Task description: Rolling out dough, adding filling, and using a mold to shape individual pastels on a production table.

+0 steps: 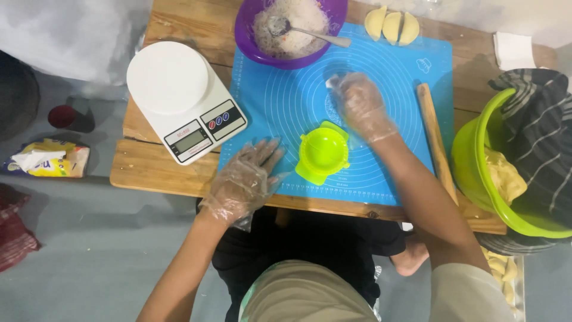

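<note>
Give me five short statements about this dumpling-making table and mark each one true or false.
1. The green dumpling press lies open on the blue mat. True.
2. The left hand holds the rolling pin. False: it rests flat on the mat's edge beside the press, and the pin lies untouched to the right.
3. Three folded dumplings sit at the mat's far edge. True.
4. The purple bowl is empty. False: it holds a pale filling with a spoon in it.
5. The right hand is on the kitchen scale. False: it is over the middle of the mat, at a small pale piece; the scale stands apart to the left.
</note>
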